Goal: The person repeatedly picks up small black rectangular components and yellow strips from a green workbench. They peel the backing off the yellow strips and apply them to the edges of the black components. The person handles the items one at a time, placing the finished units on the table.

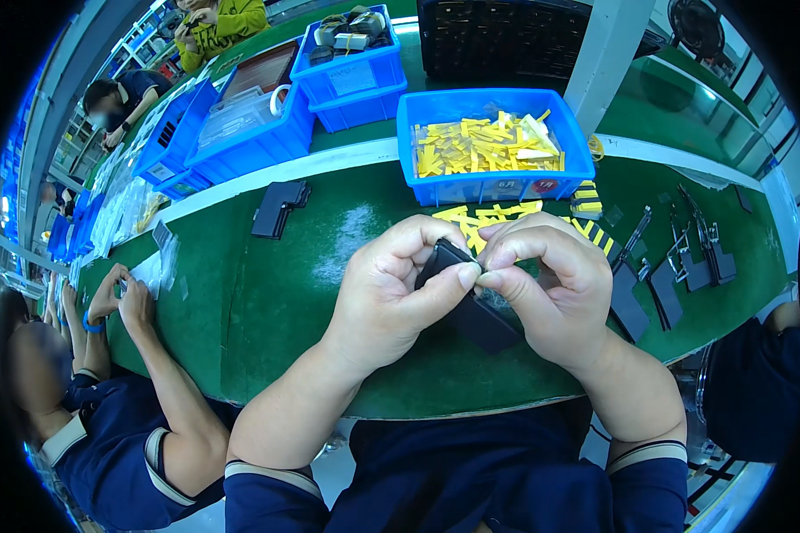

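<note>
A black, flat plastic part [487, 327] slants down between my hands above the green table. My left hand [391, 289] grips its upper end, with the thumb laid along the near side. Thumb and forefinger of my right hand [556, 289] are pinched together at the same end, touching the left thumb tip. Whatever lies between those right fingertips is too small and covered to make out. Just behind the hands, loose yellow strips [507, 210] are spread on the table, partly hidden by my fingers.
Beyond them stands a blue bin [453, 191] full of yellow pieces. Several black parts with metal arms [629, 302] lie at the right, and a black part [276, 209] lies at the left. Blue crates [249, 151] line the back. A co-worker's hands [124, 298] work at the left.
</note>
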`<state>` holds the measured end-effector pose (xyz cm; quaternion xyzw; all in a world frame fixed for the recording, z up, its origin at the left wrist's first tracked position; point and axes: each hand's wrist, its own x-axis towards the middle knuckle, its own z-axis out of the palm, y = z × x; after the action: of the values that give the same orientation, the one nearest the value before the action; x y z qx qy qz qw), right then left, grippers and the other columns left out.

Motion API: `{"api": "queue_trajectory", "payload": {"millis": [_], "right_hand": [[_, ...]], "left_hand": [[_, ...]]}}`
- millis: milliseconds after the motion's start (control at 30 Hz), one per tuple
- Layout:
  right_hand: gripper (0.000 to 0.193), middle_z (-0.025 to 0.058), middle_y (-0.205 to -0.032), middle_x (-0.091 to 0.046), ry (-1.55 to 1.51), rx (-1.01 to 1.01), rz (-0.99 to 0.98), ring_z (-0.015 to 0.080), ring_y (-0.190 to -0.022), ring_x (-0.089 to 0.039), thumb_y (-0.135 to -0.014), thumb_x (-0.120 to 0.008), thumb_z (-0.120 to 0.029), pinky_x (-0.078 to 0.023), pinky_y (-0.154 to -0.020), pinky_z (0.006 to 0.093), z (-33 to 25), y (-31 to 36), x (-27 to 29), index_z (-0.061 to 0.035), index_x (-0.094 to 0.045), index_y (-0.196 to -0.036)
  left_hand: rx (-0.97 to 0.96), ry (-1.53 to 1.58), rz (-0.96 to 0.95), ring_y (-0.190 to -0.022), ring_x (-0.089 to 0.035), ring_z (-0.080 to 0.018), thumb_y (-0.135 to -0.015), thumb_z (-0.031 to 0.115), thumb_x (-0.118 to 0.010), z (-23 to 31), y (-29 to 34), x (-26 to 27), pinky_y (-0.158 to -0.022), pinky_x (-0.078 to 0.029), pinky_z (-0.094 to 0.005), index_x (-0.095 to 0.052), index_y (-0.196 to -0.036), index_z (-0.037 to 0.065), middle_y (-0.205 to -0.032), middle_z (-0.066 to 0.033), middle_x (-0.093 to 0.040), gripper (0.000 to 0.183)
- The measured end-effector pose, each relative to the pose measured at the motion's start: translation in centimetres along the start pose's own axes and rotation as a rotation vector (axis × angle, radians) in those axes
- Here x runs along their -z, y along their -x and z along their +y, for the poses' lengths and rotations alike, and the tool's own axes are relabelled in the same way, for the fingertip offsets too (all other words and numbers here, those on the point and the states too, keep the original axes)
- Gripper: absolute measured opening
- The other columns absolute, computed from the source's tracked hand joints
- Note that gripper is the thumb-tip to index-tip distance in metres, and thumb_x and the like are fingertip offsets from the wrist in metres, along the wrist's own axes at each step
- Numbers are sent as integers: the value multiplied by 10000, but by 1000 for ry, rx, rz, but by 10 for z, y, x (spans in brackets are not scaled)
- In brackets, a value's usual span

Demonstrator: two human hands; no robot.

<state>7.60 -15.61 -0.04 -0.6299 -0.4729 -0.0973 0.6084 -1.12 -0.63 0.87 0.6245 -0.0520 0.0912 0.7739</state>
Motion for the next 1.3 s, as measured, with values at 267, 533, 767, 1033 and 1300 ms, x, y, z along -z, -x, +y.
{"api": "queue_trajectory", "payload": {"millis": [267,533,767,1033,1300], "right_hand": [[118,73,-724,-624,-101,-25,-43,193,-664,-607,-698,-724,-43,-473,-625,274,7,0,4,-38,-626,-764],[149,95,-869,-635,-131,-197,-22,185,-778,-610,-718,-694,-23,-474,-714,280,5,-7,1,-7,-644,-857],[124,109,-835,-633,-21,-185,-69,203,-762,-617,-735,-666,-15,-478,-693,284,2,-3,0,11,-659,-857],[89,68,-849,-607,-230,-402,31,136,-782,-597,-792,-647,-15,-478,-711,247,5,-2,-2,23,-652,-873],[93,50,-877,-581,-355,-467,14,99,-789,-578,-820,-639,-24,-474,-721,223,5,-1,-3,25,-645,-899]], "left_hand": [[70,166,-75,-819,-538,-64,-875,30,-573,0,0,-1,-747,-443,-216,-531,-958,10,-877,-19,-574,95],[-169,-610,173,-849,-657,-246,-816,19,-611,-8,-2,4,-664,-509,-319,-461,-1171,-1,-997,-190,-607,386],[-401,-907,147,-734,-646,-191,-806,-1,-622,-10,0,-8,-646,-485,-279,-434,-1244,29,-848,-102,-640,477],[-359,-1100,191,-691,-662,-224,-785,43,-664,-9,-2,-3,-595,-511,-290,-588,-917,6,-782,-120,-649,156],[-349,-1001,158,-629,-646,-184,-815,33,-634,-12,-2,-3,-538,-491,-265,-577,-918,-1,-729,-108,-635,122]]}}
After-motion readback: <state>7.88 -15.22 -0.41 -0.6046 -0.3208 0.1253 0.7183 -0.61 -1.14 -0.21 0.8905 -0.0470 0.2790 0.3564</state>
